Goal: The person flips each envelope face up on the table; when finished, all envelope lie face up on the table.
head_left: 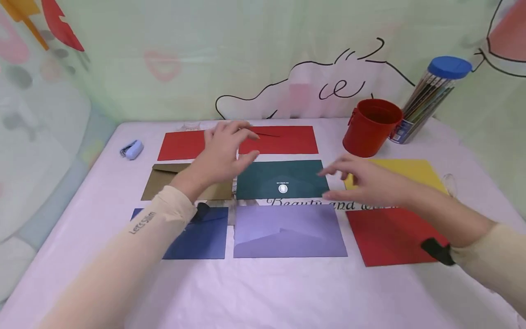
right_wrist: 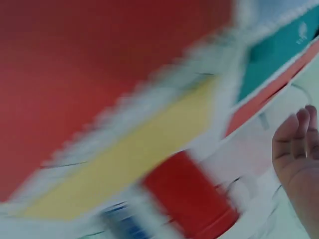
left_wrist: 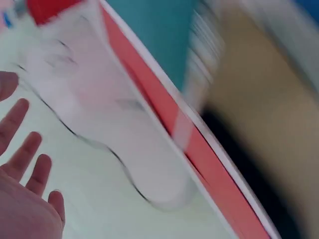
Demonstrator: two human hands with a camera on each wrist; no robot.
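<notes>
My left hand point(head_left: 222, 153) hovers over the back and middle rows of envelopes with its fingers spread and nothing in them. Under it lie a left red envelope point(head_left: 181, 145), a right red envelope point(head_left: 287, 139) and a brown envelope point(head_left: 158, 185). My right hand point(head_left: 365, 183), also holding nothing, is over the gap between a green envelope point(head_left: 267, 178) and a yellow envelope point(head_left: 407, 169), its fingers loosely bent. In front lie a blue envelope point(head_left: 205, 242), a lavender envelope point(head_left: 287, 233) and a red sheet or envelope point(head_left: 382, 237). Both wrist views are blurred.
Behind the yellow envelope stands a red bucket point(head_left: 367, 130), with a clear tube of pencils point(head_left: 427, 98) under a blue lid leaning beside it. A small light-blue object point(head_left: 132, 150) lies at the back left. A printed curtain point(head_left: 185, 55) hangs behind the table point(head_left: 255, 292).
</notes>
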